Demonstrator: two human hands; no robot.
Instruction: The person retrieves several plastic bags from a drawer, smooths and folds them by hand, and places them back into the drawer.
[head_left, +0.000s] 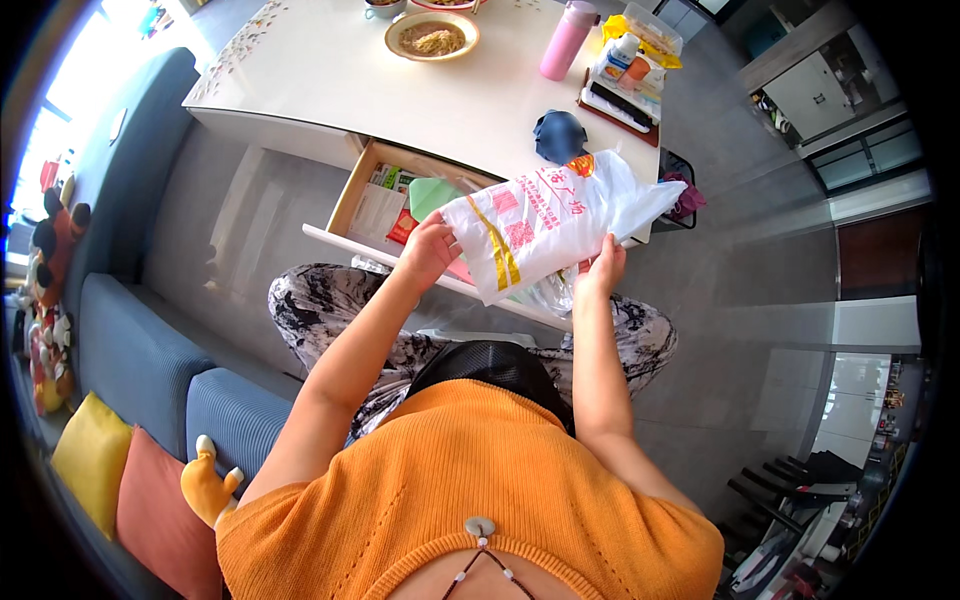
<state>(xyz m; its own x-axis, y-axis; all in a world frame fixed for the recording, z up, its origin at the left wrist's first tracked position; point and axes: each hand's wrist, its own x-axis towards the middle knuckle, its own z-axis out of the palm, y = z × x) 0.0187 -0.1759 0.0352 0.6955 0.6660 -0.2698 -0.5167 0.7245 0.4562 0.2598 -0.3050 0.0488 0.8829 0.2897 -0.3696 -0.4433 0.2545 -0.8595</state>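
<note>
A white plastic shopping bag (551, 217) with red print and a yellow stripe is stretched flat between my two hands, above an open drawer. My left hand (431, 251) grips its left edge. At its lower right edge, my right hand (602, 266) pinches the plastic near the handles. The pulled-out wooden drawer (346, 191) holds papers, a green item (435, 196), a red packet (403, 226) and clear plastic bags (551, 294), partly hidden under the shopping bag. Just beyond the bag, a crumpled dark blue item (560, 136) lies on the white table (465, 101).
A bowl of noodles (432, 36), a pink flask (570, 41) and a dark notebook (646, 135) with small items on it stand on the table. A black bin (679, 217) is beyond its right corner. A blue sofa (142, 330) with cushions lies left.
</note>
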